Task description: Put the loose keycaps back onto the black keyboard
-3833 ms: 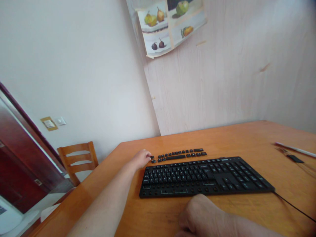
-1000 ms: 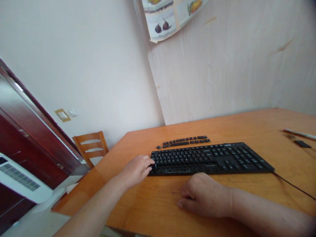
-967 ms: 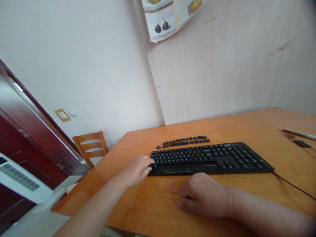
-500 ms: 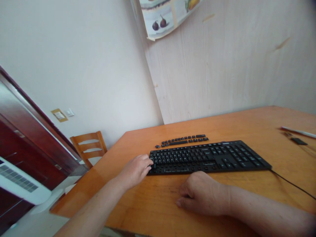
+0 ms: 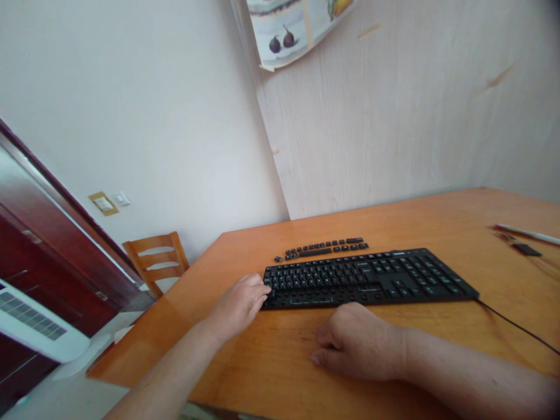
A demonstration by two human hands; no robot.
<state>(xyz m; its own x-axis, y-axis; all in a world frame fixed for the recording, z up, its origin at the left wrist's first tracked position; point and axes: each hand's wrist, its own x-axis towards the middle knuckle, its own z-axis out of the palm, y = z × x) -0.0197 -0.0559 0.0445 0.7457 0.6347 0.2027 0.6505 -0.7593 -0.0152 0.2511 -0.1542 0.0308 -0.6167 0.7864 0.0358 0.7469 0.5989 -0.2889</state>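
A black keyboard [image 5: 324, 277] lies on the wooden table, with bare sockets along its two lower letter rows. At its left end, my left hand [image 5: 242, 300] is closed, thumb and fingertips touching the keys. Whatever its fingertips may hold is too small and hidden to make out. My right hand [image 5: 359, 344] rests in a loose fist on the table just in front of the keyboard, with nothing visible in it. Behind the keyboard, loose black keycaps lie in two rows, among them a long space bar [image 5: 315, 252]. A single keycap [image 5: 278, 259] sits at their left end.
A black cable [image 5: 516, 324] runs from the keyboard's right corner. On the right side of the table [image 5: 437, 224] lie a pen-like stick [image 5: 529, 233] and a small dark object [image 5: 526, 249] with thin wires. A wooden chair [image 5: 160, 256] stands beyond the left edge.
The whole view has shifted very slightly. Both hands keep their places, and the keyboard and loose keycaps look the same.
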